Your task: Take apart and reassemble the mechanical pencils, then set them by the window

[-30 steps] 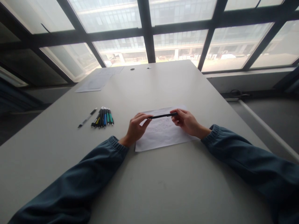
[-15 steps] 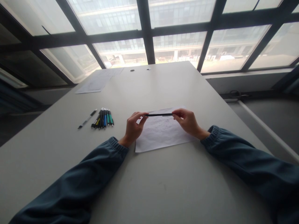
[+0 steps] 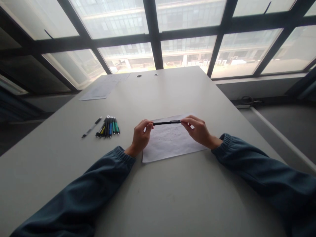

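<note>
A black pen (image 3: 166, 122) is held level between my two hands, above a sheet of white paper (image 3: 170, 146) with faint marks on it. My left hand (image 3: 142, 135) pinches the pen's left end between thumb and fingers. At the other end, near the clip, the fingertips of my right hand (image 3: 197, 129) are closed on it. To the left of my left hand lies a bunch of pens (image 3: 108, 126) in black, yellow, blue and green. A single clear-barrelled pen (image 3: 92, 126) with dark ends rests beside that bunch.
The white table (image 3: 158, 197) stretches away to a wall of dark-framed windows. More paper (image 3: 97, 89) lies at its far left corner. Near the far edge is a dark round spot (image 3: 139, 76). A pale bar (image 3: 281, 135) runs along the floor on the right.
The black pen has been rolled between my fingertips, so its clip now shows along the upper side rather than the lower. Both hands stay almost in place.
</note>
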The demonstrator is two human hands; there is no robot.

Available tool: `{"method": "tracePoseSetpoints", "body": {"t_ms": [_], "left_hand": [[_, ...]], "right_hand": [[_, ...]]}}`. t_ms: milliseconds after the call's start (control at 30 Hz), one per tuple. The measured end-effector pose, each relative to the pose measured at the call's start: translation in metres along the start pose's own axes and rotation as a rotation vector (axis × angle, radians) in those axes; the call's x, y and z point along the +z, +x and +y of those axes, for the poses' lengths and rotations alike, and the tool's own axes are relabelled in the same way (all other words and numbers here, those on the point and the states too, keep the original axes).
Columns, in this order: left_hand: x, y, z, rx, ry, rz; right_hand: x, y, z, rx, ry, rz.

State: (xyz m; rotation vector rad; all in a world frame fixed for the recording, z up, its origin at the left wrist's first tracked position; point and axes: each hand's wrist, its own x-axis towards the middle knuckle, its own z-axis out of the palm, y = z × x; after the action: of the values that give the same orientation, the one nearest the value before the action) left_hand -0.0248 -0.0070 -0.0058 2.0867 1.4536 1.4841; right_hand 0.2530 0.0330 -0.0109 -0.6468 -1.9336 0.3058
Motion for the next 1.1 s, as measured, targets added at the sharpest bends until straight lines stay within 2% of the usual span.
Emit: {"method": "tracePoseSetpoints", "body": {"t_ms": [133,400,500,567,667,800,933,1033,1100], "left_hand": [[0.000,0.000,0.000,-0.005,-0.001,-0.014],[0.000,0.000,-0.001,-0.025,-0.019,-0.024],[0.000,0.000,-0.001,-0.041,-0.007,-0.032],[0.001,0.000,-0.002,-0.049,-0.008,0.019],[0.002,0.001,-0.003,-0.043,0.019,0.091],[0.003,0.003,-0.004,-0.027,0.055,0.034],[0.003,0.004,-0.004,0.015,0.066,-0.021],[0.003,0.004,-0.005,0.015,0.062,-0.021],[0.003,0.004,-0.006,0.012,0.059,-0.018]], "right_hand": [[0.002,-0.001,0.003,0.045,-0.019,-0.016],[-0.003,0.000,0.005,0.010,-0.124,-0.197],[-0.007,0.002,0.009,0.000,-0.140,-0.209],[-0.012,0.004,0.017,0.039,-0.158,-0.185],[-0.023,0.009,0.039,0.169,-0.241,-0.073],[-0.053,0.015,0.084,0.460,-0.361,0.047],[-0.096,0.014,0.125,0.756,-0.497,0.124],[-0.124,0.010,0.141,0.918,-0.685,0.173],[-0.135,0.007,0.146,0.973,-0.745,0.189]]}}
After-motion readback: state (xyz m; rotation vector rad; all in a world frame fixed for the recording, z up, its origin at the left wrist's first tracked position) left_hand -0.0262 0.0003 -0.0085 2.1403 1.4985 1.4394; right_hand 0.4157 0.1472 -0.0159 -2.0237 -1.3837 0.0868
